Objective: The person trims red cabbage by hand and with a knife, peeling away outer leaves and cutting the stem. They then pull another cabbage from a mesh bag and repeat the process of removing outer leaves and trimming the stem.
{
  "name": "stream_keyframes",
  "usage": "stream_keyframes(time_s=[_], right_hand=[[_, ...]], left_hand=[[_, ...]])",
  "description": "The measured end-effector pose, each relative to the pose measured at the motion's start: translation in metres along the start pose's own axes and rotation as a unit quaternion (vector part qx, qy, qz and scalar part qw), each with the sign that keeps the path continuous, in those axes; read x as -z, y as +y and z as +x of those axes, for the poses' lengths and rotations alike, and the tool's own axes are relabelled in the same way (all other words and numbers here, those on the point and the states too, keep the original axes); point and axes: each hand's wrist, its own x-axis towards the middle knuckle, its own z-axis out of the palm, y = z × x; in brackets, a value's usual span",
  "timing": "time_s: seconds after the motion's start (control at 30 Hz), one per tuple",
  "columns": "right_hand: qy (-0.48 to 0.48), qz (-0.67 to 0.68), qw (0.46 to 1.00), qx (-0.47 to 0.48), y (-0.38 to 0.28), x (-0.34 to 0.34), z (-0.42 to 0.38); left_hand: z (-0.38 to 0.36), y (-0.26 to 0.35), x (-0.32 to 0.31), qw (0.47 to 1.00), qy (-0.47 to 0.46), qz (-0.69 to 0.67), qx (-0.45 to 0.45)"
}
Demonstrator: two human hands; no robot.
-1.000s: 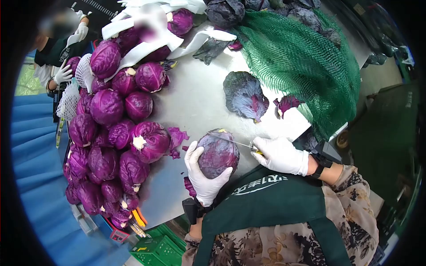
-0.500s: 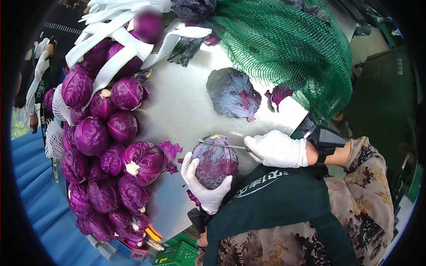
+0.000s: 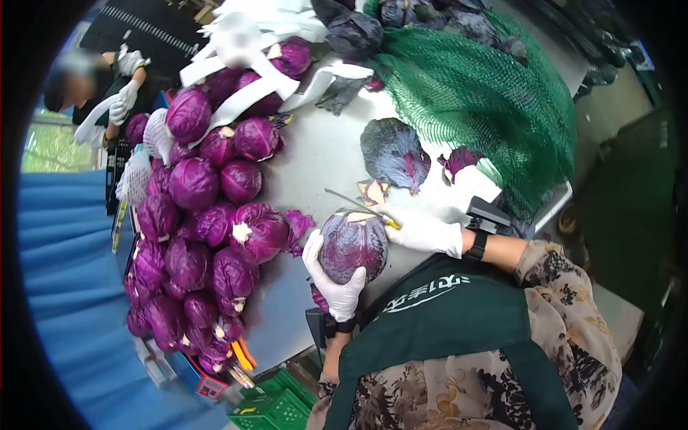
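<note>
My left hand, in a white glove, is wrapped round the near left side of a red cabbage at the table's front edge. In my gloved right hand is a knife, its thin blade pointing left just above the cabbage's top. A pale cut stem piece lies right behind the blade. Beyond it a large loose outer leaf is spread on the metal table. A smaller purple leaf rests to its right.
Many red cabbages are heaped on the left, with white foam nets among them. White foam strips lie at the back. A green mesh bag covers the back right. Another person's gloved hands show at far left; a green crate stands below.
The stem end has come off the cabbage and lies behind it, leaving a pale cut face on top. The knife has come away from across the cabbage. The whole view has shifted.
</note>
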Motion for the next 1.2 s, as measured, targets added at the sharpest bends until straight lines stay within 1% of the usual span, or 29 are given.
stream_keyframes(time_s=[0.03,0.07,0.1,0.13,0.17,0.2,0.23,0.3,0.37,0.4,0.43,0.5,0.53,0.57,0.6,0.63,0.7,0.77,0.83,0.9,0.93,0.97,1.0,1.03,1.07,1.1,1.13,1.17,1.2], right_hand=[[0.016,0.041,0.999,0.003,-0.001,0.006,0.0],[0.011,0.034,0.999,0.01,-0.004,0.012,0.0],[0.025,0.048,0.998,0.031,-0.007,0.019,-0.002],[0.04,0.062,0.996,0.054,-0.014,0.03,-0.001],[0.051,0.076,0.993,0.077,-0.023,0.042,-0.002],[0.006,0.037,0.999,-0.003,-0.05,0.06,-0.012],[-0.006,0.01,1.0,0.013,-0.053,0.059,-0.014],[0.031,0.009,0.995,0.091,-0.047,0.051,-0.02],[0.007,-0.018,0.993,0.119,-0.031,0.056,-0.022],[-0.004,-0.045,0.989,0.141,-0.025,0.06,-0.021],[-0.008,-0.046,0.989,0.141,-0.029,0.063,-0.019],[0.029,0.081,0.986,0.146,-0.042,0.075,-0.018],[-0.068,0.042,0.997,-0.017,-0.048,0.086,-0.023],[-0.081,0.057,0.995,-0.019,-0.046,0.084,-0.024],[-0.07,-0.044,0.996,0.02,-0.05,0.085,-0.024],[-0.059,-0.144,0.986,0.058,-0.055,0.085,-0.024],[-0.066,-0.116,0.99,0.047,-0.054,0.081,-0.025],[-0.046,-0.118,0.988,0.091,-0.056,0.08,-0.023],[-0.054,-0.118,0.987,0.095,-0.05,0.08,-0.021],[-0.06,-0.121,0.986,0.095,-0.046,0.079,-0.022],[-0.072,-0.097,0.99,0.067,-0.045,0.078,-0.023],[-0.085,-0.073,0.993,0.041,-0.045,0.077,-0.024],[-0.096,-0.053,0.994,0.016,-0.048,0.076,-0.027],[-0.054,-0.058,0.994,0.08,-0.042,0.068,-0.028],[-0.048,-0.04,0.994,0.089,-0.038,0.064,-0.031],[-0.043,-0.021,0.994,0.098,-0.037,0.061,-0.032],[-0.048,-0.018,0.994,0.1,-0.04,0.064,-0.031],[-0.077,-0.038,0.993,0.086,-0.048,0.071,-0.03],[-0.105,-0.059,0.99,0.071,-0.054,0.076,-0.029]], left_hand=[[0.003,0.0,-0.004,1.0,0.012,-0.001,-0.004],[0.006,-0.001,-0.008,0.999,0.012,-0.036,-0.033],[0.01,-0.001,-0.012,0.995,0.013,-0.071,-0.064],[0.016,0.003,-0.016,0.993,0.0,-0.095,-0.064],[0.02,0.009,-0.018,0.989,-0.019,-0.14,-0.039],[0.021,0.004,-0.02,0.99,-0.034,-0.138,-0.021],[0.023,0.005,-0.021,0.99,-0.051,-0.135,-0.001],[0.02,0.012,-0.027,0.988,-0.013,-0.153,0.017],[0.017,0.013,-0.029,0.969,0.012,-0.22,0.112],[0.015,0.009,-0.026,0.975,-0.008,-0.199,0.093],[0.013,0.01,-0.024,0.975,-0.005,-0.201,0.095],[0.008,0.013,-0.023,0.994,-0.031,-0.091,0.056],[0.006,0.014,-0.022,0.992,-0.035,-0.1,0.074],[0.005,0.017,-0.023,0.991,-0.035,-0.103,0.074],[0.006,0.021,-0.022,0.989,-0.027,-0.12,0.081],[0.005,0.023,-0.022,0.986,-0.02,-0.137,0.087],[0.002,0.02,-0.021,0.982,-0.031,-0.162,0.096],[0.002,0.025,-0.021,0.983,-0.051,-0.163,0.073],[0.007,0.039,-0.015,0.98,-0.065,-0.169,0.083],[0.017,0.051,-0.007,0.984,-0.177,-0.02,0.022],[0.016,0.047,-0.006,0.984,-0.17,-0.024,0.042],[0.018,0.046,-0.004,0.986,-0.167,0.005,0.021],[0.016,0.045,-0.004,0.988,-0.138,-0.025,0.064],[0.014,0.043,-0.004,0.987,-0.109,-0.054,0.107],[0.015,0.032,-0.003,0.992,-0.122,0.024,0.031],[0.011,0.031,-0.004,0.992,-0.118,0.026,0.034],[0.009,0.042,-0.006,0.992,-0.098,0.045,0.062],[0.008,0.047,-0.006,0.991,-0.079,0.064,0.09],[0.01,0.042,-0.006,0.989,-0.082,0.08,0.093]])
